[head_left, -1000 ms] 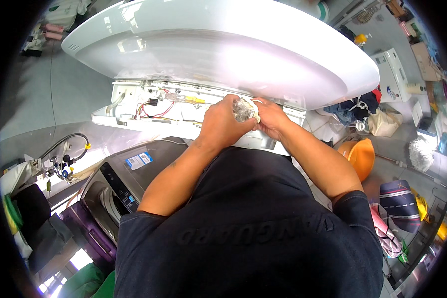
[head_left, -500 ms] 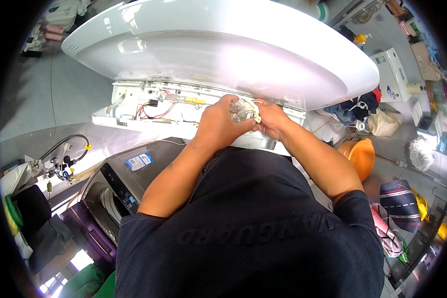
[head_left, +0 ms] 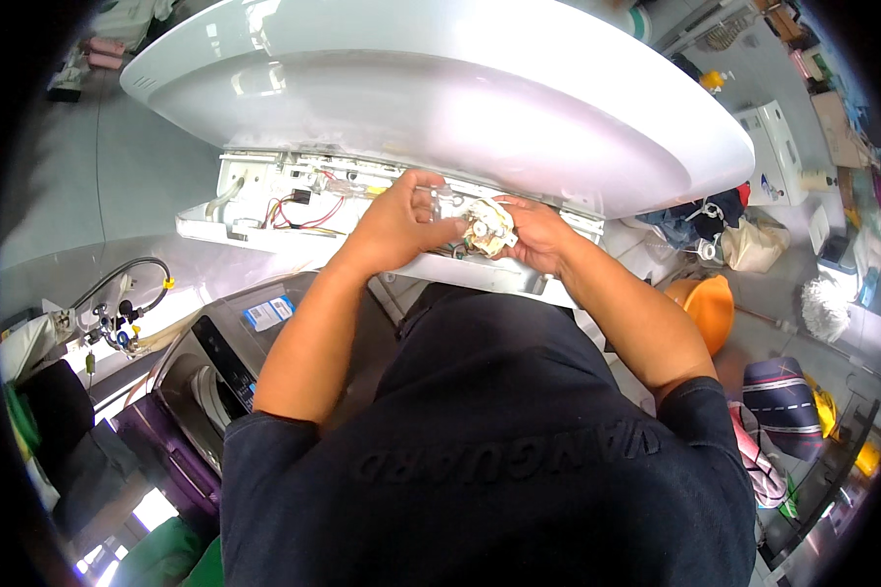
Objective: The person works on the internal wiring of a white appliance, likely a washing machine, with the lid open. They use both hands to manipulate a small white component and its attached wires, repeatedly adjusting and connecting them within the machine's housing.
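Observation:
In my right hand (head_left: pixel 538 235), closed at its edge, is a small round cream-coloured mechanism (head_left: pixel 489 230) with a white hub in its middle. My left hand (head_left: pixel 401 227) pinches a clear plastic piece (head_left: pixel 446 203) just left of it; whether the two pieces touch, I cannot tell. Both hands are over a long white open housing (head_left: pixel 206 229), part of a white appliance. Red and dark wires (head_left: pixel 308 217) with a black connector lie in its left half. Behind the hands rises a large glossy white curved panel (head_left: pixel 382 93).
A grey top-loading washing machine (head_left: pixel 264 342) stands at the left, near a black hose (head_left: pixel 127 274) with a valve. An orange basin (head_left: pixel 707 311) is at the right. Clothes (head_left: pixel 695 215), a cream bag (head_left: pixel 754 243) and a white box (head_left: pixel 768 152) lie farther right.
My left hand has moved left, bringing the clear plastic piece away from the mechanism's front. The round mechanism now shows its face; my right hand has hardly moved.

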Action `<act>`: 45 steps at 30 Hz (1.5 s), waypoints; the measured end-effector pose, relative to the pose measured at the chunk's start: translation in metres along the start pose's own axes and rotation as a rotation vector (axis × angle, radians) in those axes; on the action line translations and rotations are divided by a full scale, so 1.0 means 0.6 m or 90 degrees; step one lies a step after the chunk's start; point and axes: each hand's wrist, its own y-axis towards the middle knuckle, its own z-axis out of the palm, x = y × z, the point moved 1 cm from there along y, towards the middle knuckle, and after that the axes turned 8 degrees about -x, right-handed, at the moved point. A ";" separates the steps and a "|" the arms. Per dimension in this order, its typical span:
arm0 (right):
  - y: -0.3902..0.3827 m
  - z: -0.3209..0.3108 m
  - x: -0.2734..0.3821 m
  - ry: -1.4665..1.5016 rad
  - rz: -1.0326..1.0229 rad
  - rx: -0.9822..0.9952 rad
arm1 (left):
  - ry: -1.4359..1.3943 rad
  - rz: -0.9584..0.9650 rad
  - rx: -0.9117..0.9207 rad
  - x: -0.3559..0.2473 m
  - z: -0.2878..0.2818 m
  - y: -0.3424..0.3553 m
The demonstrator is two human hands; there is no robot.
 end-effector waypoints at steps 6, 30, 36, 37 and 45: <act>0.006 -0.003 -0.005 0.002 0.025 0.010 | 0.116 0.043 -0.033 0.030 -0.075 0.028; 0.019 -0.024 -0.015 -0.012 0.016 0.056 | -0.153 -0.148 0.060 0.086 -0.121 0.081; 0.012 -0.016 -0.010 -0.015 0.016 0.067 | 0.256 0.140 -0.020 0.050 -0.096 0.037; 0.011 -0.015 -0.009 -0.017 0.014 0.075 | 0.287 0.209 -0.045 0.054 -0.091 0.032; 0.017 -0.017 -0.013 -0.017 0.013 0.046 | 0.363 0.285 -0.185 0.043 -0.075 0.012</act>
